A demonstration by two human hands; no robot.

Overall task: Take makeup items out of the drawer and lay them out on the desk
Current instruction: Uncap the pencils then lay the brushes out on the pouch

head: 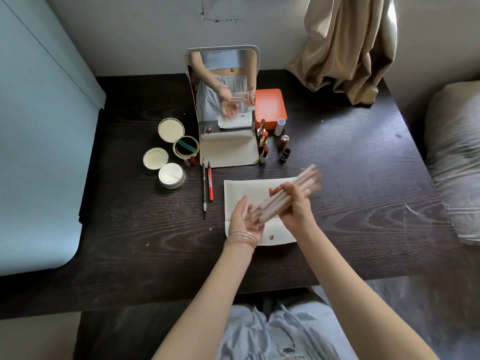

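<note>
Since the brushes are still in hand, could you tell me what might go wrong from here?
1. The right hand grips a whole bundle of brushes; the left hand lies open beneath, so one could slip out and roll off the pouch.
2. The brush tips point toward the upright lipsticks; a sweep forward might topple them.

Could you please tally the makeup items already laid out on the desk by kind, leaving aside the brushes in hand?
Round compacts and powder pots: 4
Pencils/liners: 2
Uncapped lipsticks: 3
Other small tubes or caps beside them: 3
Total: 12
A small red item by the dark compact is too hidden to class. The brush bundle is blurred, so uncounted.
</note>
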